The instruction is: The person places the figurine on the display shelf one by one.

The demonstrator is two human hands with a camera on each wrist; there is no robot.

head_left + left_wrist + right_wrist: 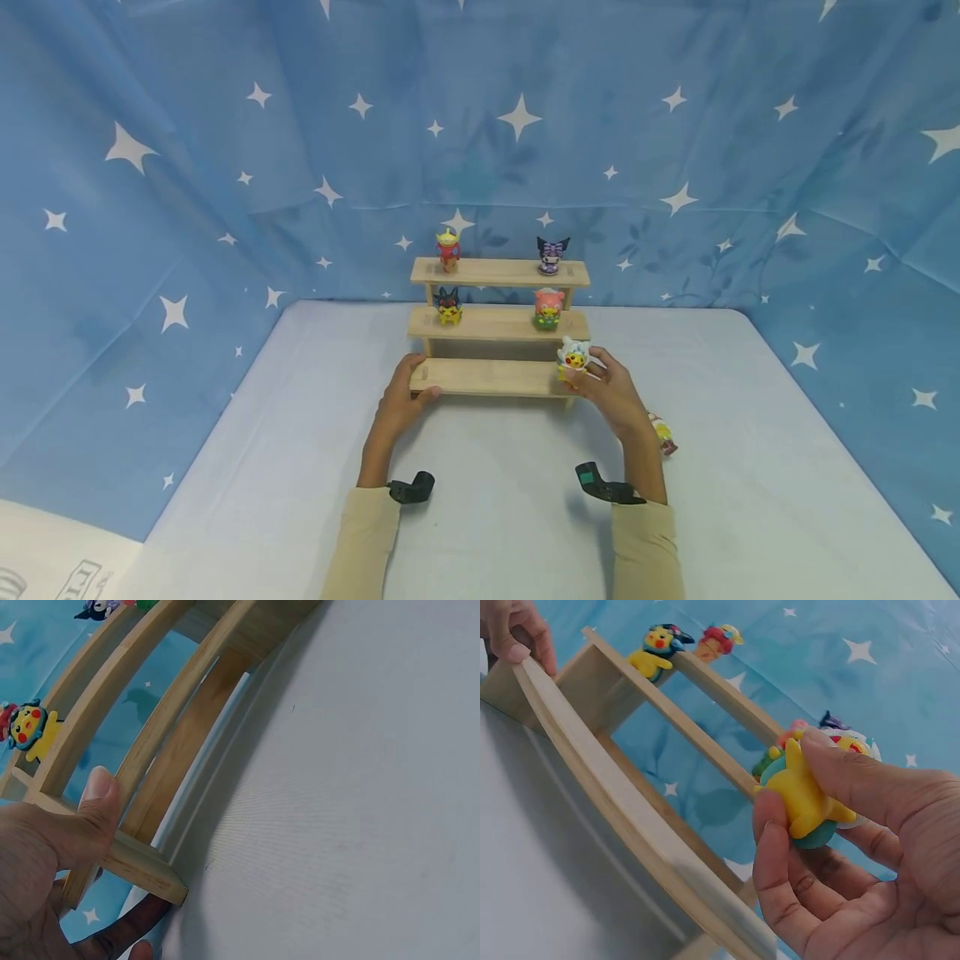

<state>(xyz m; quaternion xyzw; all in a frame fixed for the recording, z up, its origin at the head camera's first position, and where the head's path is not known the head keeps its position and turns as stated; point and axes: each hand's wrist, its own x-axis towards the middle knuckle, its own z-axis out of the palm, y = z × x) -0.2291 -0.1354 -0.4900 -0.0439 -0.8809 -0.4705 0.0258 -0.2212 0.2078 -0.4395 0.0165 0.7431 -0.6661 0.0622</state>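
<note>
A three-tier wooden display shelf (pixel 487 377) stands on the white-covered table. My left hand (pixel 401 407) grips the left end of its lowest tier; in the left wrist view the thumb (pixel 97 796) lies over the wood and fingers reach underneath. Between thumb and fingers, my right hand (pixel 618 400) pinches a yellow figurine (pixel 573 360) with a white hood, at the right end of the lowest tier. The right wrist view shows this figurine's yellow and teal underside (pixel 802 795), apart from the board. Its hooded head is partly behind the thumb there.
On the top tier stand a red-and-yellow figurine (pixel 448 250) and a purple-black one (pixel 551 255). The middle tier bears a dark-eared yellow figurine (pixel 449 307) and a pink-hooded one (pixel 548 308). Another figurine (pixel 662 433) lies beside the right forearm, partly hidden. A starry blue curtain (pixel 480 125) hangs behind.
</note>
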